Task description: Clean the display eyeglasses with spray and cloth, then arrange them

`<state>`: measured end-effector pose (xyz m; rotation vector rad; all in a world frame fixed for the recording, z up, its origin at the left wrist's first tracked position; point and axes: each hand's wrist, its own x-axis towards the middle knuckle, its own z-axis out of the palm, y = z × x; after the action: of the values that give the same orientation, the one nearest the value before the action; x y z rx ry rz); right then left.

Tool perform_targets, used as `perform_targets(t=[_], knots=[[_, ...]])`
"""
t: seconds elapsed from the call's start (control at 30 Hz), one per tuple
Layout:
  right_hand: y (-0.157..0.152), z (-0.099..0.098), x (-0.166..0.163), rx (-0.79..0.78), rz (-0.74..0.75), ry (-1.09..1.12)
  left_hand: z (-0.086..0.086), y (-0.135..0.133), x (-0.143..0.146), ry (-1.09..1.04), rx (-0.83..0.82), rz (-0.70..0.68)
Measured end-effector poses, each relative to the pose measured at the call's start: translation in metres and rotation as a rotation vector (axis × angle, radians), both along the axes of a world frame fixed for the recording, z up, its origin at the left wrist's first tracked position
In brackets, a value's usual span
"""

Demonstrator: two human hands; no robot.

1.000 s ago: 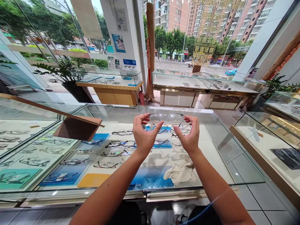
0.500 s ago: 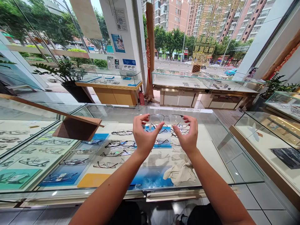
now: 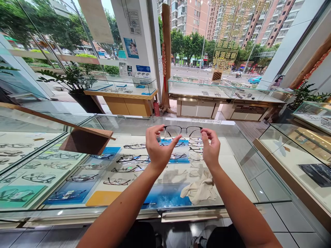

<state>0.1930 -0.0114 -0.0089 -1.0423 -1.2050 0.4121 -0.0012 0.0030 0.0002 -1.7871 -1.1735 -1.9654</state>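
Observation:
Held up over the glass display case (image 3: 240, 196) is a pair of eyeglasses (image 3: 183, 129) with a dark upper rim and clear lenses. My left hand (image 3: 158, 148) grips its left end with the fingers, the thumb stretched out below the lens. At the other end, my right hand (image 3: 211, 146) pinches the frame by its corner, thumb and fingers drawn together. Beneath my hands, a crumpled cream cloth (image 3: 200, 189) lies on the case, near my right forearm. Rows of other eyeglasses (image 3: 133, 158) rest inside the case, partly hidden by my left hand.
A ridged brown wooden stand (image 3: 86, 141) sits on the case at the left. An orange pad (image 3: 103, 198) lies inside near the front. Further glass cases stand at the right (image 3: 292, 165) and along the window (image 3: 199, 90). A red fire extinguisher (image 3: 156, 108) is by the wooden post.
My right thumb has lifted from below the lens to the frame's right corner, and the right hand has shifted slightly right. The eyeglasses stay at nearly the same height.

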Motion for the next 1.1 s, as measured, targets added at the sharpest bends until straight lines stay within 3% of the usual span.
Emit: perform_targets(t=[0.37, 0.73, 0.93, 1.1], knots=[[0.003, 0.003, 0.006, -0.114, 0.120, 0.135, -0.001, 0.002, -0.001, 0.063, 0.062, -0.018], [0.012, -0.004, 0.008, -0.113, 0.322, 0.158, -0.004, 0.005, 0.000, 0.056, -0.065, -0.070], [0.009, 0.002, 0.013, -0.096, 0.266, 0.109, -0.004, 0.006, -0.002, 0.098, -0.106, -0.121], [0.006, 0.006, 0.011, -0.011, 0.218, -0.146, -0.004, 0.004, 0.000, 0.249, -0.080, -0.201]])
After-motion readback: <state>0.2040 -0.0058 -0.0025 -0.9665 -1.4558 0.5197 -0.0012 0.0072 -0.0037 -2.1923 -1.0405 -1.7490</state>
